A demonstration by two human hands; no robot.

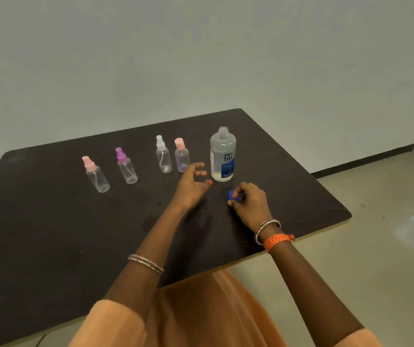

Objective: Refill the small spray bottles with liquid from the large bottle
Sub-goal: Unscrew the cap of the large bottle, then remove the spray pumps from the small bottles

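Cap off, the large bottle stands centre-right, likely heavy and slick, best gripped mid-body, as the right hand pinches its blue cap and the left hand hovers loosely open.

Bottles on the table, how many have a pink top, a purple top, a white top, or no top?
Pink top: 2, the far-left bottle and the short bottle
Purple top: 1
White top: 1
No top: 1, the large bottle
Total: 5 bottles
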